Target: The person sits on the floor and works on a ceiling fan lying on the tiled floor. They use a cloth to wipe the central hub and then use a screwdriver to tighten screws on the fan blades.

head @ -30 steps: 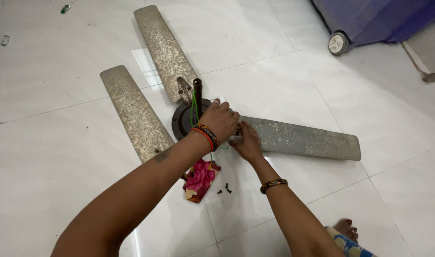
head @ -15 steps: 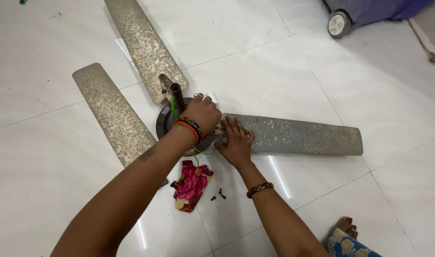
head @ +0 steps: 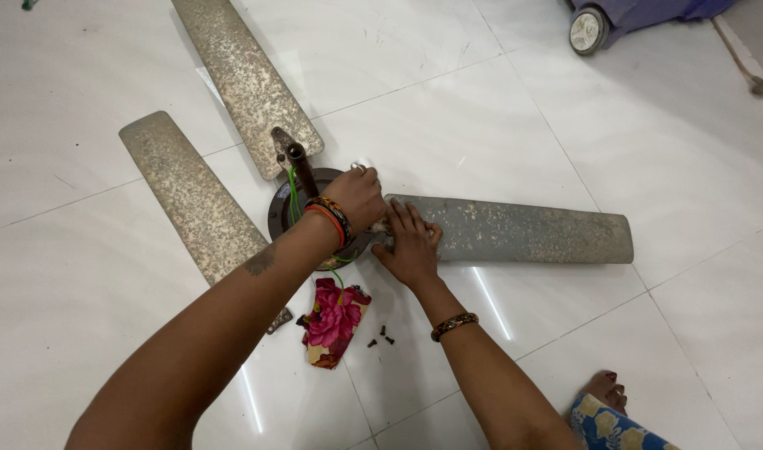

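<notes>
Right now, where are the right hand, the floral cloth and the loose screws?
right hand (head: pixel 411 246), head view, back of the hand.
floral cloth (head: pixel 333 321), head view, pink flower at its middle.
loose screws (head: pixel 381 337), head view, middle of the small cluster.

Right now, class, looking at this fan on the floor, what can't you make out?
- Head view: what the left hand grips at the fan hub; the hand covers it.
- Blade root: under the right hand.
- Small dark bits by the flowered cloth: too small to identify.
- Wheeled thing: cut off by the top edge.

floor (head: pixel 615 133): glossy white tiles, thin dark joints; light: streak glare; top right: wheeled blue cart (head: pixel 623 17)
</notes>
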